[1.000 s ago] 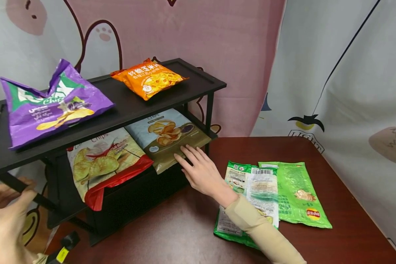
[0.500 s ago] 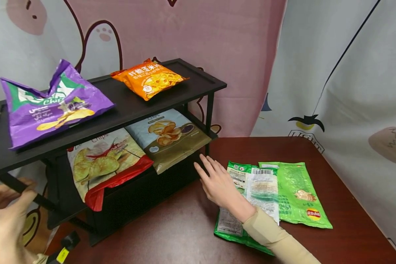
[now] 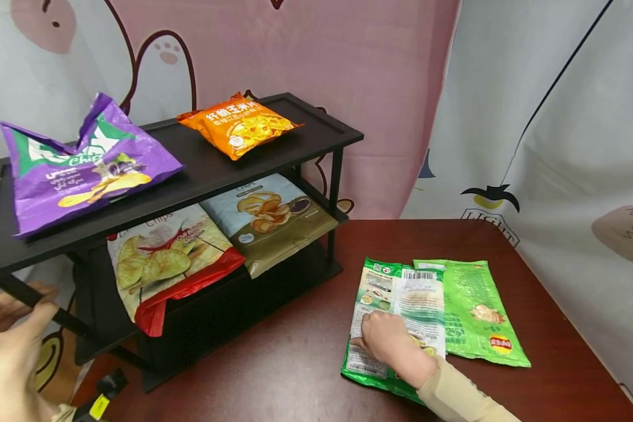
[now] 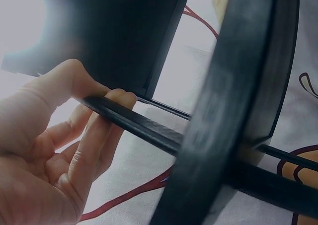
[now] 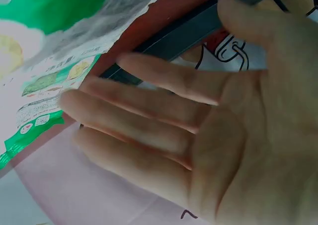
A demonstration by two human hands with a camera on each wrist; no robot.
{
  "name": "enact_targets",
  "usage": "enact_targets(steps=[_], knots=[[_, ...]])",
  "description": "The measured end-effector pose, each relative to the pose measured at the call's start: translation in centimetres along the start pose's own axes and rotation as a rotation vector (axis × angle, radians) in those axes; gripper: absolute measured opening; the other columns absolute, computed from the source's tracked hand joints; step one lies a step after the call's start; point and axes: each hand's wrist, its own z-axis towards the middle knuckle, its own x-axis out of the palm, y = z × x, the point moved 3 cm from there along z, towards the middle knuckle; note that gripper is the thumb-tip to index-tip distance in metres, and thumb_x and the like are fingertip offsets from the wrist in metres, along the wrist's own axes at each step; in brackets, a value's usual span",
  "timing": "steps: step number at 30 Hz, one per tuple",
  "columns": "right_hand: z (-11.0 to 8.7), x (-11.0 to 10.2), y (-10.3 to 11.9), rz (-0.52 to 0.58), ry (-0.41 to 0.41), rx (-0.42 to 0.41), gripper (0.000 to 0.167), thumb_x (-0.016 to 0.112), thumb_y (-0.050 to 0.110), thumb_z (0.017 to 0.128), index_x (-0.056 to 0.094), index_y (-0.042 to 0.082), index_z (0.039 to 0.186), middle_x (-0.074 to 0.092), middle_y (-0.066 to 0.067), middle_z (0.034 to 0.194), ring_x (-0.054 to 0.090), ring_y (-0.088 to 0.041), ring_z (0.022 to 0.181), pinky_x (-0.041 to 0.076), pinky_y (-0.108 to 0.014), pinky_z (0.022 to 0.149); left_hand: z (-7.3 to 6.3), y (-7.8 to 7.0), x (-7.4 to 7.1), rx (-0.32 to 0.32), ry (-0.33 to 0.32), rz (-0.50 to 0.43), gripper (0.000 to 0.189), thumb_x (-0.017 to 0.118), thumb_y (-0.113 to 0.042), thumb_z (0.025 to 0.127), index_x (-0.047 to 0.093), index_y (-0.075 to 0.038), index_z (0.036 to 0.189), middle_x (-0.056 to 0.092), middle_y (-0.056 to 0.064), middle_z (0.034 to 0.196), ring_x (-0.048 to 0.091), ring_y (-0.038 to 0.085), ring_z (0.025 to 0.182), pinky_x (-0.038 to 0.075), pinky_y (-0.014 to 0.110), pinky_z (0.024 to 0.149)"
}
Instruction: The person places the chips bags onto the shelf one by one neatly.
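My left hand (image 3: pixel 10 346) grips the slanted-looking post (image 3: pixel 70 321) at the black rack's left end. In the left wrist view, its thumb and fingers pinch that dark bar (image 4: pixel 149 130). Over the green-and-white chip bag (image 3: pixel 421 293), lying back side up on the table, is my right hand (image 3: pixel 392 343), fingers pointing down toward it. The right wrist view shows those fingers fairly straight and spread, with the bag's green and white print (image 5: pixel 54 6) beside them and nothing in the palm. A light green bag (image 3: pixel 469 299) lies partly under the green-and-white one.
On the rack's top board (image 3: pixel 171 146) sit a purple chip bag (image 3: pixel 95 170) and an orange one (image 3: pixel 240 126). The lower tier bears a red-and-cream bag (image 3: pixel 174 258) and a blue-and-gold bag (image 3: pixel 269 217), their front edges overhanging. The brown tabletop (image 3: pixel 274 357) extends around the rack.
My right hand has left the blue-and-gold bag on the lower tier and moved right and toward me, over the green-and-white bag. The left hand stays on the post.
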Motion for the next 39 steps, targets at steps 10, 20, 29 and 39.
enact_targets(steps=[10,20,29,39], knots=[[-1.2,0.7,0.9,-0.003,0.234,0.000,0.063,0.086,0.055,0.046,0.055,0.005,0.069,0.061,-0.009,0.070,0.063,-0.027,0.069,0.054,-0.039,0.065,-0.3,-0.1,0.0,-0.069,0.009,-0.002,0.041,0.055,0.011,0.075,0.061,-0.030,0.074,0.059,-0.032,0.068,0.053,-0.012,0.068,0.035,0.003,0.061],[-1.1,1.8,1.7,-0.076,0.178,0.020,0.059,0.089,0.036,0.037,0.055,0.003,0.072,0.059,-0.013,0.066,0.060,-0.027,0.065,0.053,-0.040,0.057,-0.1,-0.1,-0.1,-0.091,0.008,-0.005,0.040,0.055,0.011,0.075,0.061,-0.028,0.073,0.060,-0.033,0.067,0.053,-0.011,0.068,0.035,0.005,0.060],[-1.3,1.7,1.2,-0.084,0.035,-0.189,0.040,0.082,0.026,0.044,0.054,0.007,0.067,0.058,-0.004,0.060,0.059,-0.023,0.056,0.050,-0.034,0.055,-0.1,0.0,-0.2,-0.122,0.006,-0.056,0.040,0.054,0.012,0.075,0.064,-0.027,0.073,0.062,-0.030,0.065,0.053,-0.009,0.068,0.034,0.006,0.062],[-1.6,0.5,-0.8,0.089,0.071,-0.250,0.028,0.075,0.016,0.054,0.052,0.009,0.068,0.057,-0.005,0.062,0.056,-0.026,0.054,0.045,-0.036,0.050,-0.1,0.1,-0.1,-0.033,0.003,0.027,0.042,0.055,0.011,0.076,0.059,-0.030,0.074,0.057,-0.035,0.069,0.053,-0.012,0.069,0.036,0.005,0.064]])
